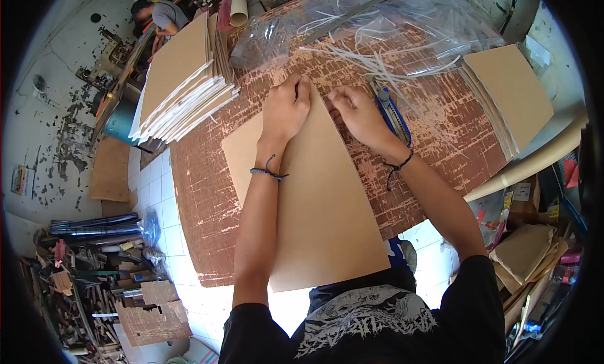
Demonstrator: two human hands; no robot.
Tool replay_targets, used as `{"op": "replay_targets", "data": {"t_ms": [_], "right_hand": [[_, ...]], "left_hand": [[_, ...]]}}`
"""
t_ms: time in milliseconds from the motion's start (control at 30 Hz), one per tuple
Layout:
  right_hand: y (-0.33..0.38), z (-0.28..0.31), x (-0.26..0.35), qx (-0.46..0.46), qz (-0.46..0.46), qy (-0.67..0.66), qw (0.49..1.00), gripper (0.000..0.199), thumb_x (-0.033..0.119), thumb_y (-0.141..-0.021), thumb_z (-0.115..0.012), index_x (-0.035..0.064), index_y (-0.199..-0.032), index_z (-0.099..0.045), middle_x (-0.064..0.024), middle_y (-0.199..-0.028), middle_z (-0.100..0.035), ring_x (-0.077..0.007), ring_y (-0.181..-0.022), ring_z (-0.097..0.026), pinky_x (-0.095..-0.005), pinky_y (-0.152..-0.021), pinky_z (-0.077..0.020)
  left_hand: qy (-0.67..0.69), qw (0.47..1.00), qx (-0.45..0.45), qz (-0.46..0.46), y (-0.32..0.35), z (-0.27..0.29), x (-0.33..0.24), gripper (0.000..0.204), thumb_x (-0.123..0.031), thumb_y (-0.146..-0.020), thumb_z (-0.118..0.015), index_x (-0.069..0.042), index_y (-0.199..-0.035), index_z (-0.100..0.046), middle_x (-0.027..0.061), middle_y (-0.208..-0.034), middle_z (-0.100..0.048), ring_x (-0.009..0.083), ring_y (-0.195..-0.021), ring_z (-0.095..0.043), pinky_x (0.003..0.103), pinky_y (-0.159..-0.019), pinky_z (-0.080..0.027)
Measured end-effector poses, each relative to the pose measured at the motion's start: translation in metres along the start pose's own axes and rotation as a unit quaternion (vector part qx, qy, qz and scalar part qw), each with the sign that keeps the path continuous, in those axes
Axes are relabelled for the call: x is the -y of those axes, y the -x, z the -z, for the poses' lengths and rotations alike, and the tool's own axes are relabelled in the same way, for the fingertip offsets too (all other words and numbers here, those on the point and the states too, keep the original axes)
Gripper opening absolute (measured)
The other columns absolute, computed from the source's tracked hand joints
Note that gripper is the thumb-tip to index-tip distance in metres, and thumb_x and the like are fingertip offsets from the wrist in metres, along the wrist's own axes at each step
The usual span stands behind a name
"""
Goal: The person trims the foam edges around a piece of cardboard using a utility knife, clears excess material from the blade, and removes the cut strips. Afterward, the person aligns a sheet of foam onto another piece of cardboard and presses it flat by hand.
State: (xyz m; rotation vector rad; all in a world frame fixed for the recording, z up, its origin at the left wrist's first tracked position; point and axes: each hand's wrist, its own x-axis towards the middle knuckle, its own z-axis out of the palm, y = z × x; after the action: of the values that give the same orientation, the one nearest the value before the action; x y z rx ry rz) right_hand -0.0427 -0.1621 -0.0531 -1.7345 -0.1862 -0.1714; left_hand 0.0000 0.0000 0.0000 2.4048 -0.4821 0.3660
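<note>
A large brown cardboard sheet (327, 200) lies at a slant on the table, its near end reaching past the table edge toward my body. My left hand (287, 107) is closed on the sheet's far end, with the thumb pressed down near the corner and the fingers curled. Beside the right edge of the sheet, my right hand (360, 115) has its fingers bent in a pinch; what they hold, if anything, is hidden. A blue utility knife (394, 117) lies on the table just right of my right hand.
A tall stack of brown boards with white edges (179, 87) stands at the far left, and a smaller board stack (508, 90) at the right. Thin white strips (371, 59) and clear plastic (434, 27) cover the far side of the scratched table (207, 238). Another person (167, 21) works beyond.
</note>
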Motion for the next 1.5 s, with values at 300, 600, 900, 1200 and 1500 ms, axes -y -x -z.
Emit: {"op": "replay_targets", "data": {"t_ms": [300,600,900,1200,1500], "right_hand": [[0.002,0.007,0.005,0.078,-0.039,-0.119,0.989,0.026,0.021,-0.101,-0.056,-0.0040,-0.103,-0.065,-0.0058,-0.084,-0.068,-0.0119,-0.071,-0.064,-0.0265,-0.065,-0.0540],[0.000,0.012,-0.001,0.074,-0.069,-0.090,0.991,0.021,0.018,-0.101,-0.054,-0.0017,-0.103,-0.063,-0.0022,-0.082,-0.065,-0.0084,-0.070,-0.061,-0.0245,-0.065,-0.0503],[0.001,0.016,0.001,0.076,0.003,-0.044,0.996,0.025,0.018,-0.100,-0.057,-0.0054,-0.104,-0.063,-0.0055,-0.081,-0.067,-0.0093,-0.067,-0.061,-0.0255,-0.060,-0.0510],[0.017,0.012,0.070,0.164,0.019,-0.073,0.984,0.038,0.024,-0.103,-0.055,0.0006,-0.132,-0.050,-0.0102,-0.095,-0.069,-0.0130,-0.074,-0.065,-0.0253,-0.063,-0.0530],[0.051,0.088,0.100,0.052,0.045,0.494,0.867,0.047,0.035,-0.095,-0.063,-0.0011,-0.124,-0.054,-0.0237,-0.108,-0.063,-0.0371,-0.093,-0.066,-0.0431,-0.084,-0.0533]], "left_hand": [[-0.006,1.000,0.006,0.012,0.000,-0.004,0.006,0.032,-0.031,-0.099,-0.049,-0.004,-0.096,-0.065,0.0242,-0.075,-0.065,0.0449,-0.074,-0.063,0.049,-0.069,-0.048],[-0.010,1.000,0.009,0.013,0.000,-0.007,0.006,0.032,-0.031,-0.098,-0.048,-0.005,-0.090,-0.063,0.0272,-0.079,-0.066,0.0481,-0.080,-0.064,0.054,-0.074,-0.050],[-0.009,1.000,0.008,0.016,0.001,-0.006,0.004,0.032,-0.032,-0.098,-0.048,-0.006,-0.093,-0.065,0.0272,-0.083,-0.067,0.0476,-0.083,-0.064,0.054,-0.077,-0.050],[0.119,0.992,-0.050,0.004,-0.006,0.028,-0.003,0.039,-0.034,-0.100,-0.045,0.001,-0.096,-0.063,0.0289,-0.085,-0.065,0.0442,-0.086,-0.063,0.047,-0.080,-0.046],[0.676,0.733,0.077,-0.016,-0.044,0.093,-0.001,0.039,-0.042,-0.104,-0.039,-0.012,-0.079,-0.043,0.0000,-0.065,-0.036,0.0152,-0.058,-0.038,0.031,-0.053,-0.033]]}}
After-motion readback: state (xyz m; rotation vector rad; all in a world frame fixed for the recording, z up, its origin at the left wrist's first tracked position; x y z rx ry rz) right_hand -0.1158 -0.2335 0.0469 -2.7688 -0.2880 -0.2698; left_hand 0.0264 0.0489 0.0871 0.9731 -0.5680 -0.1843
